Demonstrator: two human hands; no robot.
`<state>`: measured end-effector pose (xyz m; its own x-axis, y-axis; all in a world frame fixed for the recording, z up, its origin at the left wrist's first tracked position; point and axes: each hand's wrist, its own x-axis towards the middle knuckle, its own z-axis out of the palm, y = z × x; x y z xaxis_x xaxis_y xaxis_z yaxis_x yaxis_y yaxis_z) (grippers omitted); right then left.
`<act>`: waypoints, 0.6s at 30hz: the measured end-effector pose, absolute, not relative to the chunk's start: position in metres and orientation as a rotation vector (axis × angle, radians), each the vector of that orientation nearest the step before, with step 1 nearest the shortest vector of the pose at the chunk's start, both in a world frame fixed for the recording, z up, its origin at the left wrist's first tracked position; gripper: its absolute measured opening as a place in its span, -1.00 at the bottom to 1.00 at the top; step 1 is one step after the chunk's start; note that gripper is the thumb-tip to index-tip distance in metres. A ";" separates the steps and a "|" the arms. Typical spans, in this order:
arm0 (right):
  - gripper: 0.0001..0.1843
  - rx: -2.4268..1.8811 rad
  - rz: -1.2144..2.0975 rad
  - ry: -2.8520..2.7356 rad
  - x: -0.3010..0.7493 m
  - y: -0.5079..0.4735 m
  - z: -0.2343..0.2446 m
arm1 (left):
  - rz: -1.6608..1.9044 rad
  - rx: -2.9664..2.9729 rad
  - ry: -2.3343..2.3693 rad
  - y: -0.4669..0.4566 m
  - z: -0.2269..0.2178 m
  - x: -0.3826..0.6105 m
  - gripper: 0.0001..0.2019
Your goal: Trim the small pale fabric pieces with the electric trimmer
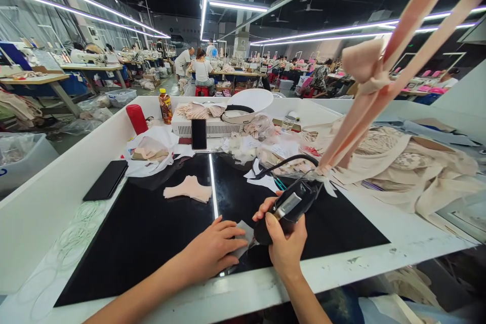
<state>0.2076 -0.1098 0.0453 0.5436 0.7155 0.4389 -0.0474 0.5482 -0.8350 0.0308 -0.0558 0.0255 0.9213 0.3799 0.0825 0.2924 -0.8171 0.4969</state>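
Observation:
My right hand (283, 243) is closed round a black corded hand tool (290, 207), its tip pointing down at the black mat (152, 233). My left hand (214, 250) lies flat with fingers spread, pressing a small grey-white fabric piece (243, 240) onto the mat beside the tool's tip. The tool's black cable (284, 162) loops away behind it. A beige cut fabric piece (189, 190) lies further back on the mat.
Pink elastic straps (383, 81) hang from the upper right. Beige lace garments (398, 162) are piled to the right. A phone (199, 133), white basket (212, 126), red cup (136, 119), bottle (165, 106) and dark tablet (106, 180) stand at back and left. Other workers sit far behind.

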 end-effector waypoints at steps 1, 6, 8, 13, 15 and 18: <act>-0.62 -0.876 0.537 -0.884 0.206 -0.110 0.045 | 0.224 2.586 0.475 -0.053 0.026 0.030 -0.54; -0.61 -0.871 0.558 -0.901 0.197 -0.113 0.043 | 0.229 2.550 0.462 -0.046 0.025 0.028 -0.51; -0.62 -0.875 0.558 -0.909 0.196 -0.113 0.042 | 0.224 2.539 0.466 -0.046 0.024 0.028 -0.50; -0.61 -0.875 0.586 -0.894 0.195 -0.115 0.040 | 0.167 2.543 0.475 -0.045 0.024 0.028 -0.45; -0.60 -0.870 0.590 -0.893 0.195 -0.116 0.039 | 0.162 2.544 0.467 -0.044 0.025 0.028 -0.40; -0.61 -0.864 0.587 -0.903 0.195 -0.116 0.039 | 0.154 2.532 0.450 -0.042 0.026 0.028 -0.32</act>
